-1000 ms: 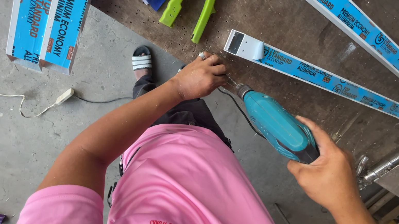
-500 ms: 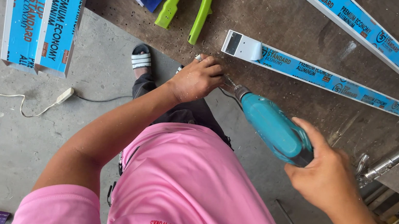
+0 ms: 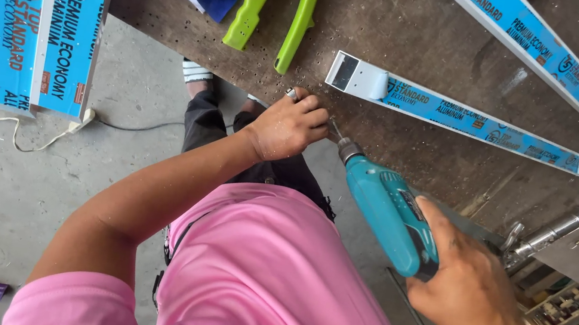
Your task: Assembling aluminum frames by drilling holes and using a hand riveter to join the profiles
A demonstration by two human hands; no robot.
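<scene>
right hand [image 3: 472, 286] gripped teal drill [image 3: 386, 212], lower right of centre | left hand [image 3: 288, 126] pinched closed at the drill bit [image 3: 335, 130] tip, frame centre (what it held: cannot tell) | short aluminium profile [image 3: 462, 119] just above on workbench [image 3: 413, 36] | green-handled tools [image 3: 275, 6] upper centre

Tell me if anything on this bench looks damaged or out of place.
The brown bench top is peppered with small holes and scuffs near the left hand and the teal drill. Nothing else stands out.
</scene>
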